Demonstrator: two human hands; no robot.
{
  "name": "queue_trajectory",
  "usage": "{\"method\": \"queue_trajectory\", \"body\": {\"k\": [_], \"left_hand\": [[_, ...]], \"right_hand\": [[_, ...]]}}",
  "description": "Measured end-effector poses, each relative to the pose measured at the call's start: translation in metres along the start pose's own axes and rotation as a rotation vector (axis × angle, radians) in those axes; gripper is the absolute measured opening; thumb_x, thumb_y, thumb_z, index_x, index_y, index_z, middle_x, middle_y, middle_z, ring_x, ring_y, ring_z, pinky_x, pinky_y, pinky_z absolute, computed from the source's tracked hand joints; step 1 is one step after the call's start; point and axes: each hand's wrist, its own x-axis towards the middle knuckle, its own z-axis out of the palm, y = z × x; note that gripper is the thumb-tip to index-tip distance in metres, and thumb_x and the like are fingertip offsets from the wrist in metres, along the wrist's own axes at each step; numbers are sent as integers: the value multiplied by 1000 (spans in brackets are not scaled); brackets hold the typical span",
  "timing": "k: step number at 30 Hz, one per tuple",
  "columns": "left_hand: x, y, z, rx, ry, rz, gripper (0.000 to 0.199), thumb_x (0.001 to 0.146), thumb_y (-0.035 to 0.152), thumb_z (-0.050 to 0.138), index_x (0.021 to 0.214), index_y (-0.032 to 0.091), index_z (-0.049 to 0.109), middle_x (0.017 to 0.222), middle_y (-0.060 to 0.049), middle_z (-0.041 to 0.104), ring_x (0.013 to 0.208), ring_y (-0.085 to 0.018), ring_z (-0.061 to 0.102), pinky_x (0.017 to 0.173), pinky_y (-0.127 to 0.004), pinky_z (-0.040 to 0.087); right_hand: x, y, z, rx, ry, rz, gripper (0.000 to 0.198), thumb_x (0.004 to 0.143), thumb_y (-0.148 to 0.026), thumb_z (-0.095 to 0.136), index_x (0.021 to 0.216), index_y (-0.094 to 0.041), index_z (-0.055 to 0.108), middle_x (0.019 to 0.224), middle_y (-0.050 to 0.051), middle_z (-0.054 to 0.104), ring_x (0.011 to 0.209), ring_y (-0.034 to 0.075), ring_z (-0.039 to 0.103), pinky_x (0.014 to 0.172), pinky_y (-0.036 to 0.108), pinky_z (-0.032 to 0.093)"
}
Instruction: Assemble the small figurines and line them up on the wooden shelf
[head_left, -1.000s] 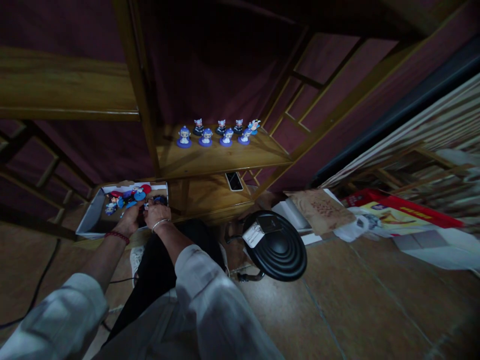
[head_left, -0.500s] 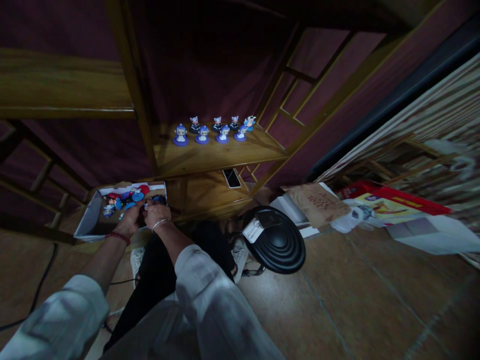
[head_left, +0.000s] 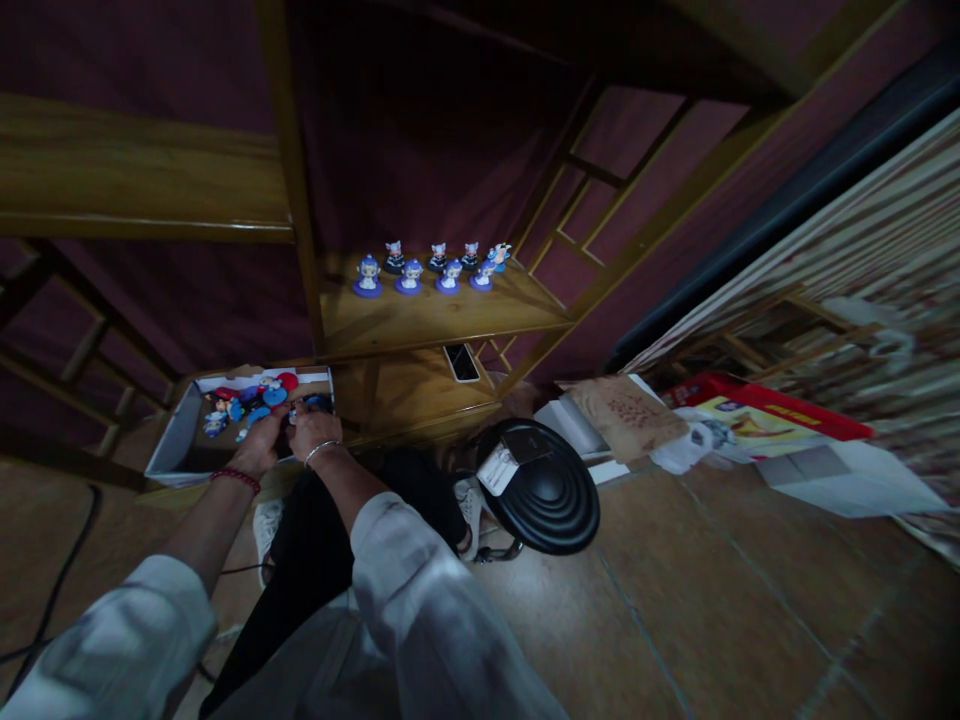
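My left hand (head_left: 264,440), with a red beaded bracelet, and my right hand (head_left: 311,432), with a silver bangle, meet over the near right part of an open white box (head_left: 169,450). Both hands have curled fingers, close together around something small and dark that they mostly hide; I cannot make out what it is. Inside the box, just beyond my left hand, lie several colourful figurines (head_left: 238,408) in blue, red and white. More dark blue pieces show past my right fingers.
Several purple-and-white figurines (head_left: 409,277) stand before several black-based ones (head_left: 438,256) on the wooden shelf (head_left: 442,322). A phone (head_left: 461,363) lies below. A round black stool seat (head_left: 551,500) carries a card. Bags and a red-and-yellow box (head_left: 772,415) sit right.
The view has shifted slightly, so the shelf and stool sit a little differently in the picture. Both hands stay together at the box with barely any movement.
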Motion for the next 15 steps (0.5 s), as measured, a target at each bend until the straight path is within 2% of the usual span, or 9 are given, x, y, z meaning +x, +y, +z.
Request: {"method": "queue_trajectory", "body": {"k": [6,15], "left_hand": [[9,-3,-2,-5,-16,-12,16,61,21,66,62,17,50,46,4,49,43,-13,51,46,-24,42],[5,-2,0,25,-21,0,15,63,21,65,62,17,50,46,4,51,43,-12,52,45,-23,43]], "right_hand": [[1,1,1,16,-10,9,46,78,-34,47,120,-17,39,104,11,60,92,21,59,72,32,48],[1,2,2,21,25,5,47,78,-33,47,121,-16,38,103,11,61,91,21,59,73,32,48]]}}
